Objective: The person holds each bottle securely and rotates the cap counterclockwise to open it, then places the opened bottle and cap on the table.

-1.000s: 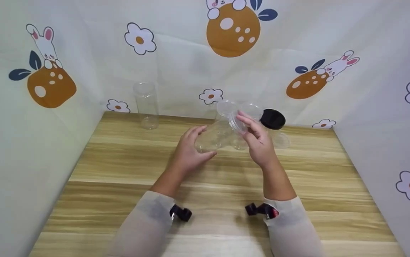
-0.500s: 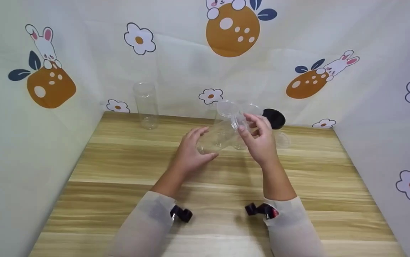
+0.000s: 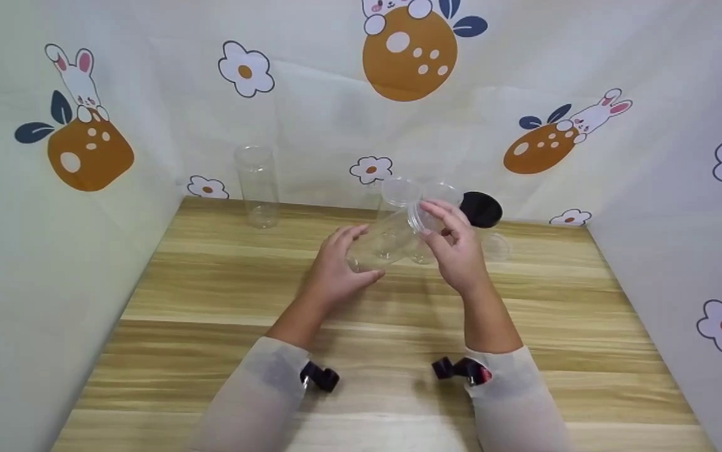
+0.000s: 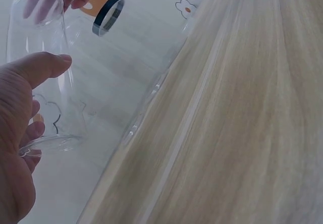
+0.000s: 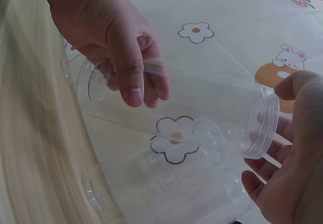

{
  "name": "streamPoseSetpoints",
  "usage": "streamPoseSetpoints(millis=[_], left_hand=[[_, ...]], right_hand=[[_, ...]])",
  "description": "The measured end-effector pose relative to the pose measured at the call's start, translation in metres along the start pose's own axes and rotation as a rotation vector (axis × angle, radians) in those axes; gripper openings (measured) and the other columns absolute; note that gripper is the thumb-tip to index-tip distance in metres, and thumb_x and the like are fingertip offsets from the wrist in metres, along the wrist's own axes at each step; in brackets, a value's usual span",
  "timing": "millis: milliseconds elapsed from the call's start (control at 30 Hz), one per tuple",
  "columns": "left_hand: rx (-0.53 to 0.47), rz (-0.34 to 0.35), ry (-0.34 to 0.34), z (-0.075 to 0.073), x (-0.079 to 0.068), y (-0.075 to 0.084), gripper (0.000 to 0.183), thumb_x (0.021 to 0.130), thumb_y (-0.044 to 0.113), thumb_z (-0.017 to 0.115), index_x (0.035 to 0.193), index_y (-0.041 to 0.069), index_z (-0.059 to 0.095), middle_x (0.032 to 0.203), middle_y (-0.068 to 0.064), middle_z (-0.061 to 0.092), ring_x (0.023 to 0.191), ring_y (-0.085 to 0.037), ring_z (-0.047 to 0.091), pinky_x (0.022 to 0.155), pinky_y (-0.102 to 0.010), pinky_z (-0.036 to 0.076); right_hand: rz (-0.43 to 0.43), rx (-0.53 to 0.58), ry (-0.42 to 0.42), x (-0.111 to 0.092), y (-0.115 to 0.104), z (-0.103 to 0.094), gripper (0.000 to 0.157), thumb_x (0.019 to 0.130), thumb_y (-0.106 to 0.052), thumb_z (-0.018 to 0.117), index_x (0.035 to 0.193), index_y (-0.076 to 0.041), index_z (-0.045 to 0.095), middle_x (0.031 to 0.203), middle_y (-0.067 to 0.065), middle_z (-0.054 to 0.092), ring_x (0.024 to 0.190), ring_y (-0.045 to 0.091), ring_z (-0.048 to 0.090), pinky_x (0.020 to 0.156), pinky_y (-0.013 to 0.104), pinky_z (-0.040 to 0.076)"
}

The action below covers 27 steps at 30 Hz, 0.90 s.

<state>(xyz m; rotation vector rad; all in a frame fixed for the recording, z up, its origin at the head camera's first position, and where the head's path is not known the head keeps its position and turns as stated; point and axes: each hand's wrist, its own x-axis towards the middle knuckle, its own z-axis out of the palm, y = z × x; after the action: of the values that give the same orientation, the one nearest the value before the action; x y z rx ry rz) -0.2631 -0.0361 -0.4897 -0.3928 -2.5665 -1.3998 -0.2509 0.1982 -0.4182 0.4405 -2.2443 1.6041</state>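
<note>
While only the head view catches the leftmost upright jar (image 3: 258,191), the right wrist view shows the left hand (image 5: 113,40) gripping the tilted clear jar (image 5: 212,95) near its base, the right hand (image 5: 287,168) pinching the ridged, perhaps lidded end.

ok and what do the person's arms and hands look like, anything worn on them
The left hand and right hand are bare, with no gloves or rings visible. The left sleeve and right sleeve are plain, pale off-white, with a greyish patch near each cuff. A small black gadget sticks out at the left cuff, another at the right, which shows some red.
</note>
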Motion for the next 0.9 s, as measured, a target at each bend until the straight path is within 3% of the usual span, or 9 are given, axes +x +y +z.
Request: streamPoseSetpoints(millis=[200,300,433,600,700,900], left_hand=[[0.002,0.025,0.005,-0.0004,0.0003,-0.0014,0.089,0.073,0.035,0.099,0.152,0.025,0.058,0.154,-0.001,0.060,0.146,-0.028,0.053,0.125,-0.054,0.043],[0.001,0.049,0.009,-0.0010,0.0000,-0.0021,0.089,0.073,0.035,0.100,0.151,0.023,0.059,0.151,-0.001,0.061,0.142,-0.027,0.056,0.123,-0.052,0.045],[0.005,0.054,0.011,-0.0010,-0.0005,-0.0023,0.088,0.073,0.035,0.099,0.151,0.023,0.059,0.151,-0.001,0.061,0.142,-0.026,0.056,0.122,-0.052,0.046],[-0.007,0.054,0.011,-0.0007,-0.0002,-0.0012,0.088,0.073,0.032,0.100,0.150,0.021,0.059,0.150,-0.002,0.062,0.142,-0.028,0.056,0.123,-0.054,0.045],[-0.001,0.048,0.012,-0.0004,0.0002,-0.0006,0.088,0.073,0.033,0.100,0.150,0.022,0.059,0.150,-0.002,0.062,0.142,-0.028,0.056,0.122,-0.054,0.045],[0.001,0.051,0.008,-0.0002,0.0004,-0.0004,0.088,0.073,0.035,0.099,0.150,0.024,0.060,0.149,-0.001,0.062,0.141,-0.026,0.056,0.123,-0.052,0.045]], right_hand=[[-0.051,0.066,-0.053,-0.0003,-0.0014,-0.0003,0.059,0.089,0.006,0.045,0.141,-0.008,0.070,0.156,0.011,0.060,0.149,0.021,0.049,0.117,0.026,0.041],[-0.059,0.063,-0.060,-0.0005,-0.0017,-0.0005,0.062,0.088,0.007,0.042,0.141,-0.009,0.070,0.157,0.009,0.060,0.151,0.021,0.048,0.121,0.026,0.038],[-0.041,0.056,-0.051,-0.0010,-0.0027,-0.0008,0.058,0.091,0.003,0.048,0.143,-0.010,0.068,0.158,0.007,0.058,0.144,0.020,0.050,0.113,0.033,0.043],[0.005,-0.038,0.002,-0.0008,-0.0024,-0.0017,0.047,0.099,-0.020,0.068,0.145,-0.011,0.066,0.155,0.007,0.057,0.134,0.021,0.053,0.105,0.043,0.046],[0.044,-0.106,0.043,-0.0004,-0.0018,-0.0023,0.049,0.098,-0.032,0.073,0.143,-0.012,0.067,0.147,0.008,0.059,0.125,0.022,0.055,0.097,0.041,0.048],[0.099,-0.174,0.084,0.0005,-0.0011,-0.0016,0.045,0.096,-0.037,0.077,0.133,-0.012,0.074,0.130,0.008,0.062,0.097,0.020,0.053,0.076,0.026,0.046]])
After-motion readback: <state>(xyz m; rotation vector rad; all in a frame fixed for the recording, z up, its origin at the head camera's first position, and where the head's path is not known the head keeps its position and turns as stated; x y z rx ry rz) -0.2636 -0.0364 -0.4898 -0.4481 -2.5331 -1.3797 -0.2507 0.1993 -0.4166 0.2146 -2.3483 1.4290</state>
